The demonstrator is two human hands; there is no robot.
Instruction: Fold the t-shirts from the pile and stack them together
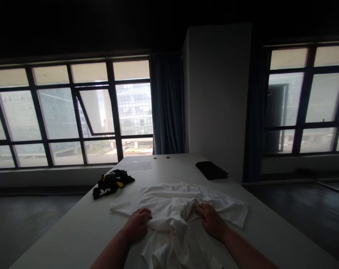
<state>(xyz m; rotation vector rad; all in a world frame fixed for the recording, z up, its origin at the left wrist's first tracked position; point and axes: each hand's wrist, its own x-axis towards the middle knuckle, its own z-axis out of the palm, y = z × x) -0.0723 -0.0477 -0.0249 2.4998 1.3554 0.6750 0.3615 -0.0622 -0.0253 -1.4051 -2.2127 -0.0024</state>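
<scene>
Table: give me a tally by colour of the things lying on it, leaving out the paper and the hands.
White: 1, the shirt
Black with yellow and white: 1, the crumpled bundle, counted as one
Plain black: 1, the flat piece, probably folded cloth
Total: 3

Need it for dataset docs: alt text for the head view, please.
A person's left hand and right hand touch a rumpled white T-shirt spread on a white table. Past it lie a crumpled, mostly black garment, left, and a flat black item, right; windows, a dark blue curtain and a pillar stand behind.
</scene>
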